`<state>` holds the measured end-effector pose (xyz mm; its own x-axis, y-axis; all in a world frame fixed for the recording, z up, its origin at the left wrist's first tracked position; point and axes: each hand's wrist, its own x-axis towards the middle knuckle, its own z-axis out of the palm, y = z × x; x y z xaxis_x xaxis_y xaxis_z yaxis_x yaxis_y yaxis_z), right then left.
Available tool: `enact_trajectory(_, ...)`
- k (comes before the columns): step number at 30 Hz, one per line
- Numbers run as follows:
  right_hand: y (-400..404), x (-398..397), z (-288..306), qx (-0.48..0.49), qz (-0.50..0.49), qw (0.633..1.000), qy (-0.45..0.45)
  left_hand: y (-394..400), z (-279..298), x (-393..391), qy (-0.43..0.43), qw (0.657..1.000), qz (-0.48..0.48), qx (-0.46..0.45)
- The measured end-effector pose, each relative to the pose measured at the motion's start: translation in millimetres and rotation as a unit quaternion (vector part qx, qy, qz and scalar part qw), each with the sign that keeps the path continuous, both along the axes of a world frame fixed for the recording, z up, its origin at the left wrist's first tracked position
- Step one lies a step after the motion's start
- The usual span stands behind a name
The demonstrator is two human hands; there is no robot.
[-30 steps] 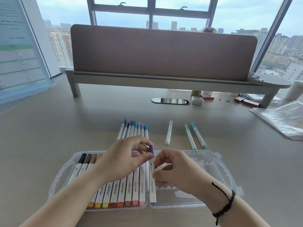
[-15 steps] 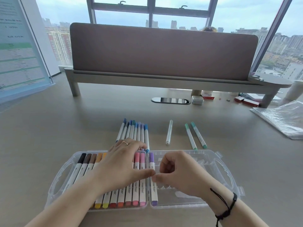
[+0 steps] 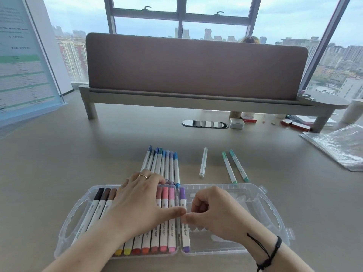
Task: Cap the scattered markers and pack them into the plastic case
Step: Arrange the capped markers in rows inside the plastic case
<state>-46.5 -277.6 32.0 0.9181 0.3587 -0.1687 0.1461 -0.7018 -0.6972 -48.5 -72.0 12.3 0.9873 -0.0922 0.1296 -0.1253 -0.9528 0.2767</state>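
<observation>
Nearest us, the clear plastic case (image 3: pixel 273 211) lies open flat on the table (image 3: pixel 59 163), two shallow ribbed halves with cut-out handles at either end. Our left hand (image 3: pixel 141 205) lies spread, palm down, over the packed markers (image 3: pixel 164 218) in the left half: white barrels, caps running black and brown through pinks, printed "marker". A thin ring sits on one finger. Our right hand (image 3: pixel 214 213) is curled, thumb tip pressing the purple marker (image 3: pixel 184 222), which lies in the first slot of the right half beside the hinge; the two thumbs meet there. We cannot tell if it pinches the barrel or only presses. A black cord bracelet (image 3: pixel 271 252) wraps the right wrist.

Just past the case, a tight row of blue-capped markers (image 3: pixel 165 163) lies on the table. Right of it, apart, a white marker (image 3: pixel 203 161), then two green-capped markers (image 3: pixel 234 165) side by side.

Farther back: oval glossy cable grommet (image 3: pixel 204 124), small metal tin (image 3: pixel 236 123), crinkled plastic bag (image 3: pixel 339 146) at right, and a matte fabric divider (image 3: pixel 196 65) on a raised shelf.
</observation>
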Motion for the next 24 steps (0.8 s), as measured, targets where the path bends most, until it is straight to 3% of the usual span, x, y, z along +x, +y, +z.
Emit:
enact_trajectory(9,-1.6,4.0,-2.6,0.004,0.003,1.0,0.028,14.1,2.9,7.9,-0.005,0.999,0.051,-0.006)
enact_trajectory(13,0.8,15.6,4.4,-0.004,0.014,0.998,0.057,26.2,5.3,13.0,0.009,0.997,0.059,-0.051)
enact_trajectory(24,49.0,99.8,14.2,-0.014,-0.048,0.998,-0.031,39.5,2.9,20.2,0.0,0.99,0.104,-0.094)
